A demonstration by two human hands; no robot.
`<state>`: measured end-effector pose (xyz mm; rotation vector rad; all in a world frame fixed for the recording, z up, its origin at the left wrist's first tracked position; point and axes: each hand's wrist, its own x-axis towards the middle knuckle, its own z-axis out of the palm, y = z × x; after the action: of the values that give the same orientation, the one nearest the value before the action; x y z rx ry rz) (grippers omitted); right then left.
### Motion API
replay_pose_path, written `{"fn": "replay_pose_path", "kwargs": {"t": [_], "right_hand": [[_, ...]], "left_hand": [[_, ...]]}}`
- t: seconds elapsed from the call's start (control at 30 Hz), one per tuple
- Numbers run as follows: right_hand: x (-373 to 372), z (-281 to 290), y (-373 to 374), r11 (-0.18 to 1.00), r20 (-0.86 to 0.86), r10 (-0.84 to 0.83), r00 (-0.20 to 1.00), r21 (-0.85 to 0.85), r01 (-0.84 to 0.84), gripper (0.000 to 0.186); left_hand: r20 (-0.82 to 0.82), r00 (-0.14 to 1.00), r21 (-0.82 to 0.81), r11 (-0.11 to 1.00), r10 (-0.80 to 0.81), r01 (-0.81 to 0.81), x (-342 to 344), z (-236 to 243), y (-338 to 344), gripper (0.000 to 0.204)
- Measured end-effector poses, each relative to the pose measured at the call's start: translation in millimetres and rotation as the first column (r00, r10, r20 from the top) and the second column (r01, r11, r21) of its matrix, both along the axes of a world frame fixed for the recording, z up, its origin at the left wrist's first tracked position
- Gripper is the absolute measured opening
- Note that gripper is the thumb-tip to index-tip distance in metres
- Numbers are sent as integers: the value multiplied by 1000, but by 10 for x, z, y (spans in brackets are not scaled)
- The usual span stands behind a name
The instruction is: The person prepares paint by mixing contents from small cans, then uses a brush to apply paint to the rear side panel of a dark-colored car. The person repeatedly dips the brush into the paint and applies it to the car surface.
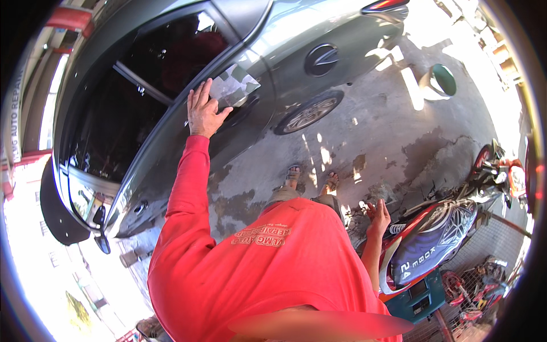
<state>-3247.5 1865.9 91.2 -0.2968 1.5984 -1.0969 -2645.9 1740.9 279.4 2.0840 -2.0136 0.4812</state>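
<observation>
My left hand reaches to the side of a dark grey car, near the lower edge of the window. Its fingers are stretched out and the thumb stands apart. Beside the thumb and forefinger is a flat, squarish grey-and-white patterned piece against the car's side; whether it is cloth or card I cannot tell. My right hand is raised at my right side, near the motorcycle, with loosely bent fingers apart and nothing visible in it.
A motorcycle with a dark printed seat cover stands close on my right. The car's rear wheel and a round black cover are ahead. A pale green bucket sits farther off on the stained concrete floor.
</observation>
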Motion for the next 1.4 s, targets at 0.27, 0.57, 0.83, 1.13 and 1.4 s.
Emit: {"fn": "replay_pose_path", "kwargs": {"t": [0.27, 0.57, 0.83, 1.13, 1.4], "right_hand": [[-399, 92, -780, 990, 34, -43, 999, -131, 47, 62], [-322, 91, -1967, 981, 78, 12, 997, -194, 3, 65], [-517, 118, -3211, 985, -12, 147, 989, -92, -147, 67], [-601, 268, -4513, 924, -75, 374, 925, -55, -378, 75], [-524, 385, -5375, 843, -39, 534, 844, -43, -536, 71]], "left_hand": [[79, 980, -273, 941, -184, 199, -850, 528, -1604, 45], [155, 961, -505, 854, 229, -122, -562, 1039, -2461, 39], [20, 939, -609, 749, 344, -261, -612, 877, -2628, 40], [-112, 894, -688, 615, 434, -384, -805, 849, -2904, 47], [-311, 811, -692, 466, 496, -551, -925, 771, -3177, 46]]}}
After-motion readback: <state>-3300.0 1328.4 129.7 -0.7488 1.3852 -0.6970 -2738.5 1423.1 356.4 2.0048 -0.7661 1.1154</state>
